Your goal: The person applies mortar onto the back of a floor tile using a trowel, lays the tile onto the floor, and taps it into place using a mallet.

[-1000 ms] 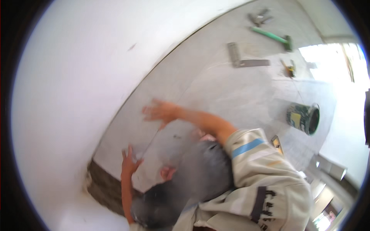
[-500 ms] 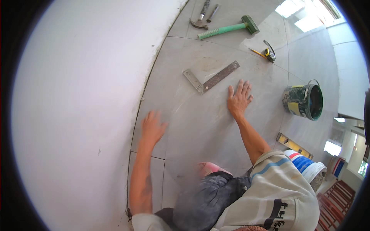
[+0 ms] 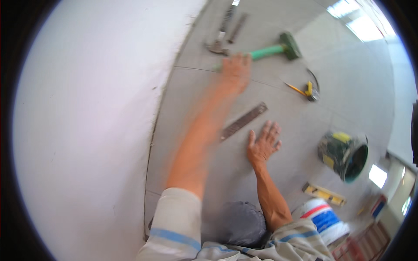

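Note:
My left hand (image 3: 236,73), smeared by motion, is at the green handle of a club hammer (image 3: 270,52). It covers part of that handle, and whether its fingers close round it does not show. My right hand (image 3: 264,145) lies flat on the grey floor tiles with its fingers spread, holding nothing. Between my arms is the rusty blade of a try square (image 3: 244,122); its stock is hidden behind my left forearm. Just beyond my left hand lie a claw hammer (image 3: 223,32) and a short dark metal bar, perhaps a chisel (image 3: 237,28).
A white wall (image 3: 96,108) runs along the left. To the right are a tape measure (image 3: 311,92), a pencil (image 3: 296,88) and a dark bucket (image 3: 337,152) with its mouth facing right. Nearer me lie a yellow spirit level (image 3: 324,194) and a white-and-blue bucket (image 3: 323,219).
My left hand has swept forward and right, from beside the wall to the club hammer's handle. My right hand stays flat on the tiles. The whole view has shifted, moving the tools lower in it.

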### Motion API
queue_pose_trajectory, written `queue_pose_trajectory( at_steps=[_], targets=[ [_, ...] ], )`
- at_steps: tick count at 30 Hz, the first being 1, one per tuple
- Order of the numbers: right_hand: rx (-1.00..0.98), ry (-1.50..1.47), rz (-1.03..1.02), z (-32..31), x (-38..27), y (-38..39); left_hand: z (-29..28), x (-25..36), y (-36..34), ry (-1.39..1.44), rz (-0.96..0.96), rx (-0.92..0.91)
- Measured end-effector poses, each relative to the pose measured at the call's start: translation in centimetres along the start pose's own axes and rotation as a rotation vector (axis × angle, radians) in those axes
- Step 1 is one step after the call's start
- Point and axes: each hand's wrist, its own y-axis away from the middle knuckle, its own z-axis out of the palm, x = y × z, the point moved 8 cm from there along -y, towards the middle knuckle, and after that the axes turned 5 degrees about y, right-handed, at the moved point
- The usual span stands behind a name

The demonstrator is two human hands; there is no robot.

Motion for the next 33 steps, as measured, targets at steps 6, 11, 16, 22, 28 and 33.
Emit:
queue_pose_trajectory(
  at_steps=[6, 11, 16, 22, 28, 33],
  targets=[
    [0.018, 0.032, -0.095, 0.1, -0.9, 0.3, 1.1, 0.1, -1.4, 0.393, -0.296, -0.369],
    [0.071, 0.052, -0.024, 0.1, -1.7, 0.1, -5.8, -0.5, 6.5, 0.482, -0.287, -0.261],
    [0.09, 0.069, -0.06, -0.5, -1.8, 0.6, -15.9, -6.4, 27.9, 0.933, -0.471, -0.409],
    [0.039, 0.094, -0.061, -0.6, -1.9, 2.1, -27.7, -7.4, 59.7, 0.898, -1.192, -0.401],
    [0.198, 0.084, -0.048, 0.0, -0.5, 2.1, -29.0, 0.2, 83.0, 0.709, -1.6, -0.225],
    [0.273, 0.008, -0.629, -0.3, -11.8, 14.8, -25.1, 10.9, 97.4, 0.532, -1.965, 0.283]
  ],
)
